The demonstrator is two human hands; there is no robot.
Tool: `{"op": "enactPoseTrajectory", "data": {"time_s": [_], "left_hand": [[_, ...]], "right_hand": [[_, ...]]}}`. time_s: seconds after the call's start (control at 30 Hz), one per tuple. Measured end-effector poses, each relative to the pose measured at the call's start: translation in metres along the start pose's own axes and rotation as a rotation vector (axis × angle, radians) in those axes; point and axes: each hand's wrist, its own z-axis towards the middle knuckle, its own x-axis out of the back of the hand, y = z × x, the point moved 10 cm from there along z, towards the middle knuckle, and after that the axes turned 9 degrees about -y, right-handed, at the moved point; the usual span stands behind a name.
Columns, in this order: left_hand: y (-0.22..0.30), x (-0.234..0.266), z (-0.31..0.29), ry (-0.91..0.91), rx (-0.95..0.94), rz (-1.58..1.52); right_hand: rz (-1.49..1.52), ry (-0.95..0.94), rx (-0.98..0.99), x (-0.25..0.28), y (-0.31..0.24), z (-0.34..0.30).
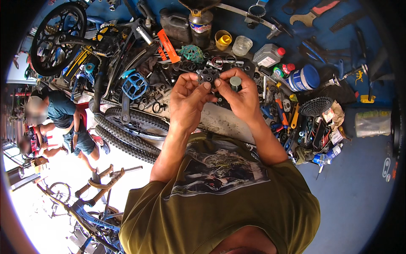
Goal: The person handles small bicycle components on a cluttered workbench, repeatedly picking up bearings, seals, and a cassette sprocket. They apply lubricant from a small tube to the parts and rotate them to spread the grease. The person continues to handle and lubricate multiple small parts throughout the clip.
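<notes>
Between both hands, above the cluttered bench, is a small dark round metal part (208,75) with holes around its face. My left hand (189,94) pinches its left and lower edge between thumb and fingers. My right hand (240,93) grips it from the right with the thumb tip against it. A grey-green disc (235,81) shows by the right index finger; whether that hand holds it or it lies behind, I cannot tell. Just beyond the hands, small metal rings and bike parts cover the bench (220,120).
A blue pedal (135,86) and bike tyres (131,125) are at left, below a large chainring (59,39). Cans and bottles line the back. At right are a blue-lidded tub (303,78), a cassette (316,106) and hand tools. Another person (67,110) is at far left.
</notes>
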Motion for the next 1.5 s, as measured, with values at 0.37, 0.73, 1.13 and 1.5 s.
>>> {"op": "enactPoseTrajectory", "data": {"time_s": [0.37,0.73,1.13,1.5], "left_hand": [[-0.026,-0.001,-0.002,-0.026,0.219,-0.240],[-0.041,0.078,0.021,0.152,0.123,0.140],[-0.060,0.107,0.005,0.249,0.200,0.226],[-0.053,0.095,0.009,0.182,0.163,0.146]], "right_hand": [[-0.545,-0.005,0.506,0.013,-0.043,0.001],[-0.925,-0.211,-0.150,0.062,0.084,0.036],[-1.303,-0.625,-0.123,0.027,0.195,0.019],[-1.266,-0.503,-0.263,0.039,0.189,0.023]]}}
